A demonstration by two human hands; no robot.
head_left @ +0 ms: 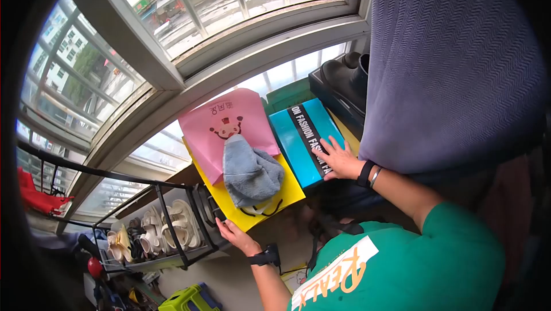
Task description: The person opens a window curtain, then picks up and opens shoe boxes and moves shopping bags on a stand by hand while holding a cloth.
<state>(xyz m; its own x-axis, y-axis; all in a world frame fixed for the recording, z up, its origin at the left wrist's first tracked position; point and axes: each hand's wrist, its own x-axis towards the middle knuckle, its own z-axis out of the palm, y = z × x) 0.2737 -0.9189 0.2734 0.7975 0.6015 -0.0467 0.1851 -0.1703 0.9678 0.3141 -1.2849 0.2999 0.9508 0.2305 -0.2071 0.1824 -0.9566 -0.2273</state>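
My right hand [340, 160] lies with fingers spread on a turquoise shoebox [288, 139], which has a black band printed with "FASHION". My left hand [238, 237] is beside the lower left edge of a yellow paper bag [290, 192], its fingers stretched out; whether they touch the bag I cannot tell. On the yellow bag are a pink bag [198, 119] with a cartoon figure and a grey-blue piece of cloth [252, 176], possibly a hat. Both wrists wear black bands.
Black boots [347, 78] stand in a box at the back right, next to a purple curtain [447, 70]. A black metal rack [163, 213] at left holds several light-coloured shoes [179, 225]. Barred windows run behind. A lime-green case [186, 299] sits on the floor.
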